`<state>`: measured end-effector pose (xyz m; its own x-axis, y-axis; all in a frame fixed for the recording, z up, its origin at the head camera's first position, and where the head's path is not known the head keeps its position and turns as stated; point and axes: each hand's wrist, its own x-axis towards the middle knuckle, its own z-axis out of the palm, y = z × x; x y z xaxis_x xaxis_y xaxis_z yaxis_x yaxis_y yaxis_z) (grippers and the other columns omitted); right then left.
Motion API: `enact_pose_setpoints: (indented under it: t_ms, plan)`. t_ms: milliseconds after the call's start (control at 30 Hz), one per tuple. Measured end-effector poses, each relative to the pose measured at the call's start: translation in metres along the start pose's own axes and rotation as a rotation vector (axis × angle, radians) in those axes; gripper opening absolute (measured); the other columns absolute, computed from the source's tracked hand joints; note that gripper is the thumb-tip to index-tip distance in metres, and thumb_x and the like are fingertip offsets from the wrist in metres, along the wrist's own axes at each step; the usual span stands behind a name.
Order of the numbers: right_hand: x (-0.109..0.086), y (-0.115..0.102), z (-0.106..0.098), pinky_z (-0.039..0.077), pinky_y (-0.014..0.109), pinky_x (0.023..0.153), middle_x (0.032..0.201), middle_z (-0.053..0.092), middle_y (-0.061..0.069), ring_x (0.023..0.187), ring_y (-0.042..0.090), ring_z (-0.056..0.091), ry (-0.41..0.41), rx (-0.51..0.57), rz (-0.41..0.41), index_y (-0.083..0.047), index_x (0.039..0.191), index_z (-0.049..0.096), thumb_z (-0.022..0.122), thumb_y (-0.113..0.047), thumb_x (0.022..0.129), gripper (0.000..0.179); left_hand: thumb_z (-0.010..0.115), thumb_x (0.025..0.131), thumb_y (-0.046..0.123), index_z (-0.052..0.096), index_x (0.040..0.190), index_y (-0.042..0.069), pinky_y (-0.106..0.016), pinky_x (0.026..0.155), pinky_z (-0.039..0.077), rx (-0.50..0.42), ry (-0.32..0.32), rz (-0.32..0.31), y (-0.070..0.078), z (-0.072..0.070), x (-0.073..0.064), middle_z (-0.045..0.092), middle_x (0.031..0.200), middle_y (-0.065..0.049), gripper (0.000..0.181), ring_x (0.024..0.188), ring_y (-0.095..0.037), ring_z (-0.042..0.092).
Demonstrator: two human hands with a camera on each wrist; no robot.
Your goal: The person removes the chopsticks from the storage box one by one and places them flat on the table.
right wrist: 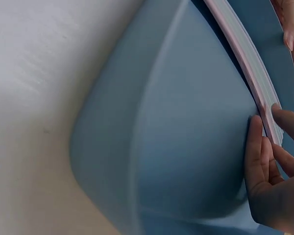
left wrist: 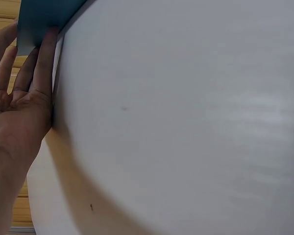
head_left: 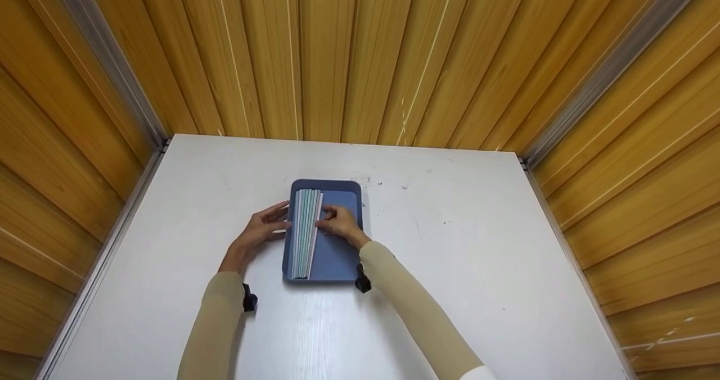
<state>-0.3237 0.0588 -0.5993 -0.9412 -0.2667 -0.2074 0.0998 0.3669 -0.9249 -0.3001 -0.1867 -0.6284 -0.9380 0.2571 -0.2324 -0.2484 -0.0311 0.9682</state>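
Observation:
A blue rectangular tray (head_left: 337,262) lies on the white table. Along its left side stands a packed row of long, thin pastel strips (head_left: 306,234) in white, mint green and pink; their exact kind is unclear. At the tray's left wall is my left hand (head_left: 261,231), with its thumb over the rim and fingers against the outside. My right hand (head_left: 343,222) reaches into the tray from the right. It pinches the pink strip (right wrist: 250,73) at the row's right edge, thumb on top and fingers at the side.
The white table (head_left: 467,290) extends around the tray, with small dark marks behind it. Yellow wood-patterned walls (head_left: 349,59) and metal posts (head_left: 107,48) stand at the back and sides. A black wrist mount (head_left: 363,279) sits below each hand.

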Motion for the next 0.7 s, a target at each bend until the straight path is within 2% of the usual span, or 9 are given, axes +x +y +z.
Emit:
enact_pose_setpoints:
  t_ms: [267,433,567,700]
  plan:
    - [0.003,0.005,0.0063,0.061,0.022,0.063,0.094,0.058,0.008,0.069,0.008,0.057,0.066,-0.11,-0.04,0.008,0.133,0.061,0.08,-0.005,0.086,0.053,0.072,0.094,0.005,0.039,0.158,0.014,-0.039,0.103,0.057,0.003,-0.003,0.007,-0.0026,-0.0007,0.002,0.037,0.164,-0.017,0.073,0.144,-0.036,0.048]
    - [0.0028,0.005,0.0052,0.063,0.024,0.064,0.094,0.059,0.009,0.07,0.009,0.059,0.072,-0.11,-0.043,0.01,0.133,0.061,0.078,-0.001,0.086,0.051,0.072,0.094,0.006,0.04,0.158,0.014,-0.04,0.103,0.057,0.014,0.005,0.008,-0.0031,-0.001,0.0027,0.039,0.163,-0.017,0.072,0.139,-0.036,0.053]
    - [0.0034,0.0053,0.005,0.063,0.024,0.063,0.088,0.058,0.003,0.069,0.008,0.059,0.085,-0.119,-0.047,0.009,0.135,0.06,0.073,0.002,0.086,0.05,0.071,0.095,0.006,0.04,0.158,0.014,-0.04,0.103,0.057,0.017,-0.003,0.016,-0.0036,-0.0012,0.0029,0.038,0.163,-0.018,0.071,0.137,-0.036,0.056]
    - [0.0033,0.0068,0.0046,0.063,0.024,0.062,0.085,0.058,0.0,0.066,0.007,0.059,0.1,-0.139,-0.058,0.009,0.134,0.061,0.075,0.001,0.085,0.052,0.072,0.094,0.007,0.042,0.157,0.015,-0.038,0.101,0.058,0.004,0.001,0.009,-0.0025,0.0003,0.0023,0.041,0.162,-0.017,0.071,0.133,-0.032,0.059]
